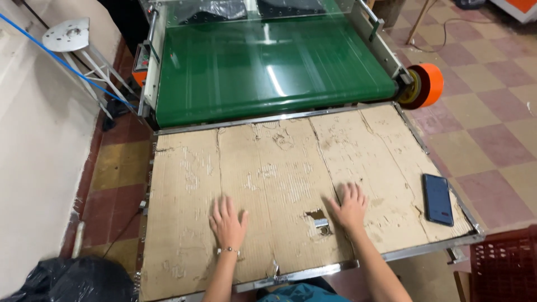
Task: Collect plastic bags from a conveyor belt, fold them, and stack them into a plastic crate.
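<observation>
The fingers [224, 206] of the left hand [228, 223] are spread a little apart and lie flat, palm down, on the worn cardboard sheet [268, 179] that covers the surface [391, 254]. The right hand [350, 207] lies flat too, its fingers [353, 193] slightly apart, clamped on nothing. Both hands press on the near half of the cardboard, well apart from each other, with the forearms reaching up from the lower edge of the head view. The left wrist wears a thin beaded bracelet [228, 251].

Between the hands, just beside the right hand, is a torn hole [318, 217] in the cardboard where a bit of metal shows. A dark blue phone [437, 199] lies flat near the right edge of the cardboard, apart from the right hand.

Beyond the cardboard stands a machine with a wide green conveyor belt [268, 72], touching the far edge of the metal frame. An orange roll [426, 85] sits at its right end. A white stool [72, 42] stands to the left by the wall, a black plastic bag [67, 279] lies at lower left, and a dark red crate [503, 268] is at lower right on the tiled floor [492, 123].
</observation>
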